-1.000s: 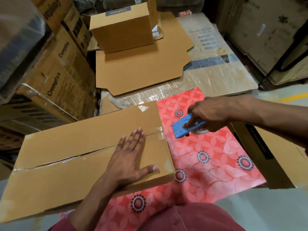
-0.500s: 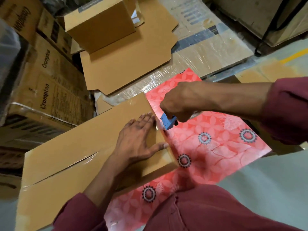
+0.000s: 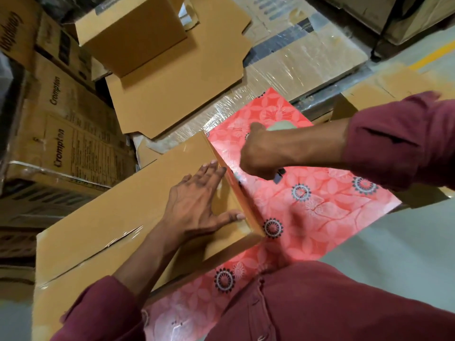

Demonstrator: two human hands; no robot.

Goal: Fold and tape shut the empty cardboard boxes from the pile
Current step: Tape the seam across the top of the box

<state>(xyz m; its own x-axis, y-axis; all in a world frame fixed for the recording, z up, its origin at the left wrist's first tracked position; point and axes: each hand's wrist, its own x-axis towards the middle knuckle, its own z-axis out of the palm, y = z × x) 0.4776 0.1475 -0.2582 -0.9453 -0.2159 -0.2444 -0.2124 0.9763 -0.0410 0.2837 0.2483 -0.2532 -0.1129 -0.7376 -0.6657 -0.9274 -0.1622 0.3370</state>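
A long brown cardboard box (image 3: 105,217) lies on a red flowered cloth (image 3: 320,212), with clear tape along its top seam. My left hand (image 3: 197,203) presses flat on the box's right end, fingers straight, thumb spread. My right hand (image 3: 261,153) is curled round a blue tape dispenser (image 3: 279,175), of which only a dark tip shows under the fist. It hovers just right of the box's end edge. A greenish roll of tape (image 3: 283,125) peeks out behind that hand.
A folded small box (image 3: 133,33) sits on flat cardboard sheets (image 3: 172,99) at the back. Printed cartons (image 3: 64,134) stack up on the left. Shrink-wrapped flat cartons (image 3: 307,65) lie behind the cloth; another carton (image 3: 394,84) is at right. Grey floor (image 3: 406,242) lies to the right.
My right hand has brought the dispenser left to the box's end edge and turned it down, hiding most of it. My left hand slid toward that edge. The camera has tilted lower.
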